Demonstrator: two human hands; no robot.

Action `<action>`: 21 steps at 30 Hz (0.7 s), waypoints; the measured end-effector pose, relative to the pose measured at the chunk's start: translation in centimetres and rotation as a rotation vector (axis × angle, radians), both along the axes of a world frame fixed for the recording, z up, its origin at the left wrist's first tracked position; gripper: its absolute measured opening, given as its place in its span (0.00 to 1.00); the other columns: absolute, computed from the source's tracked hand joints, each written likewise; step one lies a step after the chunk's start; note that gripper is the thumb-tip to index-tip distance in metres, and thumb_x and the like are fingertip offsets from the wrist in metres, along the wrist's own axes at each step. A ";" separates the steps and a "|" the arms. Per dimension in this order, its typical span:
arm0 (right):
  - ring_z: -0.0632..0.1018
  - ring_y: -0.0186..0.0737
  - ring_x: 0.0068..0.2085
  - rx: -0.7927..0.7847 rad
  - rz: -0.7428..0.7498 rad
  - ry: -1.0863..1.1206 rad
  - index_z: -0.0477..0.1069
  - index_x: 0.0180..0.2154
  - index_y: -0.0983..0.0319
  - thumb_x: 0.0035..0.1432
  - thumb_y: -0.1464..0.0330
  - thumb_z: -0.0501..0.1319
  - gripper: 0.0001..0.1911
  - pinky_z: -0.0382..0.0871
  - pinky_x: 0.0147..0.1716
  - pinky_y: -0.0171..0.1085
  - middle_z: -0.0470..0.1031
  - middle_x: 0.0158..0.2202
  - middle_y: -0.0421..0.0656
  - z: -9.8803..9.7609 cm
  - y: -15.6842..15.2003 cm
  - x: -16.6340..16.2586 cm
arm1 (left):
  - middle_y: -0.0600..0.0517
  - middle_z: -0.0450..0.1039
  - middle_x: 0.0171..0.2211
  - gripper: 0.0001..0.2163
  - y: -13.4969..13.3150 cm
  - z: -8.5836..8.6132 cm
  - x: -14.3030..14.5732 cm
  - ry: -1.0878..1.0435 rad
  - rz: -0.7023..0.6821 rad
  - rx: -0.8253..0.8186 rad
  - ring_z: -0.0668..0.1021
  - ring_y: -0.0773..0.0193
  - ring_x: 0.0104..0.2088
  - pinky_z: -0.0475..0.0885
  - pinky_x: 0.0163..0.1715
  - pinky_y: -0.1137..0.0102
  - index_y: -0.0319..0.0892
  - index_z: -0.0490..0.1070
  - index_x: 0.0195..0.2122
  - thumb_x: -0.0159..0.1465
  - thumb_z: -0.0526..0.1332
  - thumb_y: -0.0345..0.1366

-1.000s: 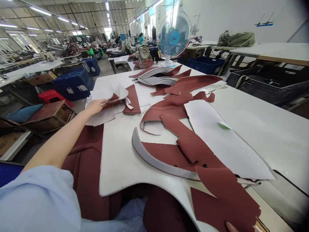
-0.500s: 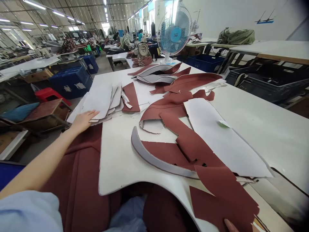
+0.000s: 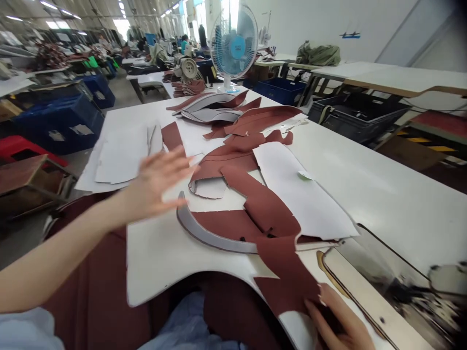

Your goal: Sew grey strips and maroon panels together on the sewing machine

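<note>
left hand (image 3: 162, 182): hovering blurred above the white table (image 3: 156, 272), fingers spreading wide, gripping nothing; whether a fingertip is touching anything cannot be told. right hand (image 3: 341, 316): closing thumb and fingers about the near end of the long brown panel (image 3: 292, 265), apparently pinching its edge; firmness cannot be told. long brown panel: lying along the right part of the table, running from the right hand toward the folded brown piece (image 3: 229, 158). grey curved strip (image 3: 207, 233): lying just beneath the left hand, its right end seemingly tucking under the panel. large white panel (image 3: 302, 189): resting just beside, bearing a green tag (image 3: 305, 176). white stack (image 3: 122, 153): sitting at the table's left. sewing machine (image 3: 416, 291): standing near the right hand. hazards, by judgement: overlapping pieces could be dragging along together, pulling being the cause; the strip's tip could be catching on low, spread fingers; the panel could be slipping, a pinch by its edge alone being the cause.
</note>
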State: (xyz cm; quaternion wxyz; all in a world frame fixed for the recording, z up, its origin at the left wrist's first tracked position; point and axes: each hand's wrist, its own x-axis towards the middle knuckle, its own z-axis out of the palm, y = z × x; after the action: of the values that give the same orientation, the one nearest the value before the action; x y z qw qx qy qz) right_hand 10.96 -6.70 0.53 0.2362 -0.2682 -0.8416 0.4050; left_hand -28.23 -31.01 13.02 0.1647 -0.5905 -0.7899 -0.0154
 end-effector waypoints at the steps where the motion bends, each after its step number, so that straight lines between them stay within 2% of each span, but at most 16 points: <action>1: 0.81 0.42 0.38 0.056 0.086 0.008 0.76 0.38 0.56 0.58 0.61 0.62 0.08 0.77 0.37 0.31 0.79 0.39 0.45 0.8 -0.6 -0.3 | 0.56 0.55 0.67 0.28 2.2 0.3 4.2 0.018 -0.238 0.067 0.51 0.53 0.70 0.49 0.67 0.53 0.56 0.58 0.65 0.65 0.55 0.54; 3: 0.81 0.39 0.38 0.151 0.177 -0.047 0.74 0.44 0.56 0.64 0.66 0.55 0.10 0.76 0.36 0.31 0.78 0.40 0.45 2.4 -2.0 -0.8 | 0.60 0.54 0.67 0.23 6.1 0.1 11.8 0.060 -0.635 0.104 0.51 0.59 0.70 0.57 0.66 0.61 0.57 0.66 0.60 0.67 0.50 0.55; 4: 0.80 0.38 0.36 0.195 0.177 -0.088 0.73 0.45 0.56 0.65 0.67 0.54 0.12 0.76 0.32 0.31 0.77 0.39 0.44 3.2 -2.7 -0.8 | 0.60 0.55 0.67 0.19 7.8 -0.5 14.8 0.081 -0.774 0.115 0.56 0.61 0.68 0.62 0.63 0.66 0.59 0.68 0.58 0.68 0.51 0.51; 5: 0.80 0.38 0.34 0.235 0.166 -0.122 0.72 0.45 0.56 0.66 0.67 0.52 0.12 0.75 0.29 0.31 0.77 0.38 0.44 3.9 -3.4 -0.7 | 0.56 0.59 0.66 0.18 9.2 -1.2 17.2 0.077 -0.866 0.097 0.65 0.61 0.63 0.68 0.56 0.65 0.58 0.67 0.58 0.68 0.53 0.45; 6: 0.80 0.39 0.32 0.266 0.142 -0.140 0.72 0.45 0.57 0.66 0.67 0.51 0.12 0.74 0.27 0.32 0.77 0.37 0.44 4.4 -4.0 -0.4 | 0.49 0.65 0.62 0.19 10.5 -2.0 18.7 0.039 -0.908 0.075 0.75 0.60 0.54 0.73 0.47 0.65 0.56 0.66 0.60 0.68 0.54 0.41; 7: 0.80 0.40 0.32 0.275 0.123 -0.166 0.71 0.45 0.58 0.66 0.67 0.51 0.12 0.73 0.27 0.33 0.77 0.37 0.44 4.9 -4.5 0.1 | 0.44 0.73 0.54 0.21 11.7 -2.8 19.6 -0.006 -0.931 0.033 0.79 0.61 0.42 0.74 0.37 0.64 0.52 0.63 0.62 0.67 0.55 0.36; 8: 0.79 0.40 0.31 0.262 0.096 -0.194 0.70 0.44 0.58 0.65 0.66 0.51 0.11 0.73 0.26 0.33 0.77 0.36 0.44 5.3 -4.8 0.7 | 0.43 0.77 0.44 0.23 12.7 -3.4 19.8 -0.050 -0.940 -0.020 0.79 0.61 0.33 0.72 0.31 0.63 0.48 0.60 0.64 0.66 0.55 0.33; 9: 0.79 0.39 0.30 0.231 0.066 -0.225 0.69 0.44 0.58 0.65 0.66 0.53 0.09 0.72 0.26 0.33 0.77 0.34 0.43 5.7 -5.0 1.5 | 0.45 0.78 0.36 0.25 13.6 -3.8 19.5 -0.080 -0.943 -0.061 0.78 0.61 0.28 0.70 0.29 0.63 0.46 0.57 0.65 0.66 0.55 0.30; 11: 0.75 0.35 0.25 0.168 -0.012 -0.281 0.69 0.39 0.58 0.65 0.65 0.56 0.05 0.68 0.23 0.30 0.73 0.27 0.38 6.1 -5.1 3.1 | 0.51 0.77 0.29 0.25 14.7 -3.8 18.4 -0.080 -0.937 -0.076 0.77 0.61 0.28 0.69 0.32 0.63 0.45 0.56 0.64 0.65 0.53 0.26; 13: 0.69 0.32 0.21 0.175 -0.086 -0.288 0.67 0.34 0.58 0.65 0.64 0.57 0.07 0.63 0.20 0.29 0.66 0.21 0.35 6.4 -5.2 4.2 | 0.51 0.79 0.37 0.23 15.0 -3.0 17.7 -0.043 -0.918 0.019 0.78 0.61 0.38 0.68 0.39 0.62 0.47 0.59 0.61 0.66 0.50 0.24; 16: 0.67 0.31 0.22 0.382 -0.109 -0.187 0.65 0.31 0.59 0.67 0.67 0.54 0.10 0.60 0.21 0.30 0.66 0.24 0.37 7.3 -5.6 4.1 | 0.47 0.75 0.51 0.18 14.3 -1.8 18.7 -0.057 -0.937 0.117 0.75 0.58 0.48 0.67 0.45 0.60 0.45 0.62 0.58 0.68 0.50 0.27; 17: 0.67 0.32 0.24 0.480 -0.084 -0.145 0.64 0.31 0.60 0.67 0.69 0.52 0.10 0.60 0.23 0.31 0.67 0.25 0.38 7.8 -5.9 3.6 | 0.46 0.74 0.52 0.18 14.0 -1.5 19.4 -0.092 -0.961 0.103 0.76 0.57 0.47 0.68 0.44 0.60 0.44 0.62 0.59 0.68 0.51 0.29; 19: 0.68 0.34 0.26 0.668 0.009 -0.088 0.66 0.32 0.60 0.67 0.73 0.50 0.11 0.60 0.24 0.33 0.68 0.27 0.40 8.7 -6.4 2.6 | 0.47 0.77 0.46 0.20 13.6 -1.0 20.1 -0.202 -1.015 0.024 0.77 0.59 0.41 0.70 0.38 0.62 0.45 0.60 0.60 0.66 0.55 0.30; 21: 0.69 0.36 0.28 0.747 0.119 -0.077 0.67 0.34 0.60 0.66 0.74 0.49 0.11 0.60 0.25 0.34 0.70 0.28 0.41 9.2 -6.5 1.9 | 0.50 0.77 0.41 0.23 13.6 -0.4 19.3 -0.346 -1.004 -0.040 0.78 0.61 0.38 0.71 0.35 0.67 0.48 0.61 0.60 0.63 0.56 0.28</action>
State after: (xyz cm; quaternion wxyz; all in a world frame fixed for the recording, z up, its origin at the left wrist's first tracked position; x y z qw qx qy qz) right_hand 12.82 -13.25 9.77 0.2621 -0.1293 -0.9536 0.0729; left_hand -8.93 -17.42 12.63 -0.0070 -0.8879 -0.4256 -0.1743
